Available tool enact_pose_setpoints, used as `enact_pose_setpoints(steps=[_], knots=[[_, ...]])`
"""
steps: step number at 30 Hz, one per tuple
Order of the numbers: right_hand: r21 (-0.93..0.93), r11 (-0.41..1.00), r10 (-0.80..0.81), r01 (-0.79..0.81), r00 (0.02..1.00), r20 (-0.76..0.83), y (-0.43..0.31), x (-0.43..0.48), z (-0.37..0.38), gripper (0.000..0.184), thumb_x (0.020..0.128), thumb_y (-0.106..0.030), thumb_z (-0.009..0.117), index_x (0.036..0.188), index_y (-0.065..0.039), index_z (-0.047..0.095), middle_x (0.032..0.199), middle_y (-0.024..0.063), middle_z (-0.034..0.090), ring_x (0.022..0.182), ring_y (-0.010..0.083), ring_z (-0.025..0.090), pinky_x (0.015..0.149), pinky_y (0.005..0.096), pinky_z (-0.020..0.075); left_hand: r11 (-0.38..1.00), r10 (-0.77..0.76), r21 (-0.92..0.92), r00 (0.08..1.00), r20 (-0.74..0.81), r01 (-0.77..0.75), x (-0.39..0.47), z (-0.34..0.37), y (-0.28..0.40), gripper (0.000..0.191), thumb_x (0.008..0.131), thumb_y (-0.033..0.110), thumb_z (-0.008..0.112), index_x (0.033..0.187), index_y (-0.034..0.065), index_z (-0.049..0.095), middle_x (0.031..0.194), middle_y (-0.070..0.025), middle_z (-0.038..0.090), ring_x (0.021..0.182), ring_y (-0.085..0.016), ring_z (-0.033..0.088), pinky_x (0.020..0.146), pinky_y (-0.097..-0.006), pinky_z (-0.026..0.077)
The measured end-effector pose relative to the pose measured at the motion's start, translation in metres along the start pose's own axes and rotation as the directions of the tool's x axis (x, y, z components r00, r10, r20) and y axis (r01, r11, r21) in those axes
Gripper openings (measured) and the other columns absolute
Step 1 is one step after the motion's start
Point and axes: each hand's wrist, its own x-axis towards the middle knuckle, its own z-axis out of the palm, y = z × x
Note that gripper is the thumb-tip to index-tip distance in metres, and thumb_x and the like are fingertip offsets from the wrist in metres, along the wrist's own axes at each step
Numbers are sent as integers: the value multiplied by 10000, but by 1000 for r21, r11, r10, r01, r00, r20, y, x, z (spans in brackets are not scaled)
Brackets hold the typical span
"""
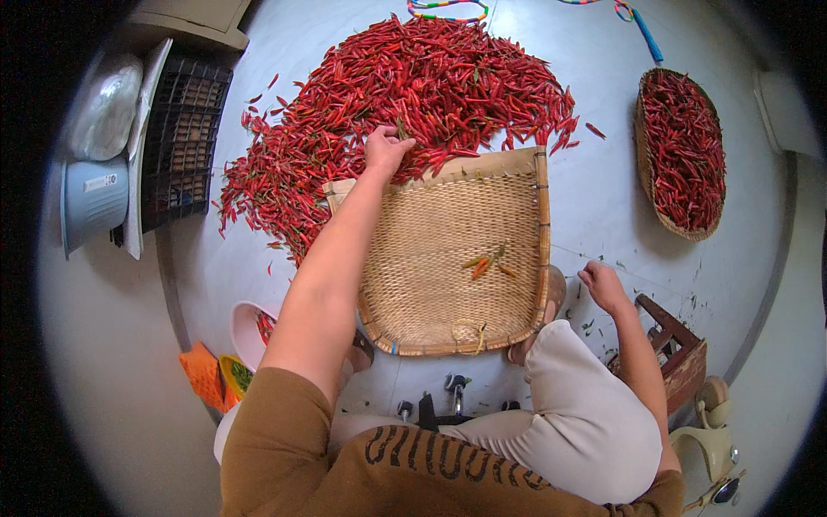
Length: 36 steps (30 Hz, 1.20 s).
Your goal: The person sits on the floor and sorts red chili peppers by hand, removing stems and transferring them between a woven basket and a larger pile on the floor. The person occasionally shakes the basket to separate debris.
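Observation:
A large pile of red chili peppers is spread on the pale floor ahead of me. My left hand reaches over its near edge, the fingers pinched around a small greenish stem or leaf. Below it lies a shallow woven bamboo scoop basket, its flat lip against the peppers. A few orange and green peppers and bits of stem rest in the weave. My right hand is off to the right, beside my knee, its fingers curled. Whether it holds anything is hidden.
An oval basket full of red chilies stands at the right. Nearer are a wooden stool and scattered leaf scraps. At left are a black plastic crate, a blue tub, a pink bowl and a yellow container.

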Motion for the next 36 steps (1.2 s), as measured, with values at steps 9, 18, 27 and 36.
enact_pose_setpoints(steps=[9, 18, 27, 36], knots=[[225, 967, -77, 117, 981, -180, -71, 4, -32, 175, 942, -157, 663, 943, 15, 631, 852, 200, 651, 760, 344, 624, 697, 408, 505, 618, 37, -673, 840, 541, 406, -94, -16, 71, 290, 1036, 300, 565, 1055, 32, 674, 1001, -82, 720, 915, -171, 688, 851, -356, 565], [484, 800, -230, 356, 925, -301, -177, 12, -41, 278, 857, -180, 787, 1033, -7, 659, 936, 91, 663, 752, 176, 611, 692, 312, 511, 710, -18, -416, 605, 796, 568, -201, 37, 116, 422, 1035, 405, 551, 1134, 18, 688, 947, -77, 727, 821, -164, 702, 781, -317, 582], [683, 720, -54, 124, 991, -123, -155, 11, -22, 168, 906, -126, 725, 908, 30, 662, 825, 90, 662, 783, 140, 628, 739, 303, 525, 810, 81, -367, 533, 842, 457, -227, 51, 108, 231, 1012, 213, 608, 1142, 42, 694, 932, 5, 695, 792, -58, 605, 706, -220, 488], [673, 716, -120, 189, 982, -148, -141, 5, -8, 130, 928, -102, 680, 954, 12, 622, 852, 79, 633, 771, 145, 590, 732, 298, 508, 849, 122, -367, 534, 837, 380, -232, 65, 97, 199, 1002, 191, 610, 1036, 20, 705, 864, 12, 662, 771, -63, 577, 700, -232, 473]])
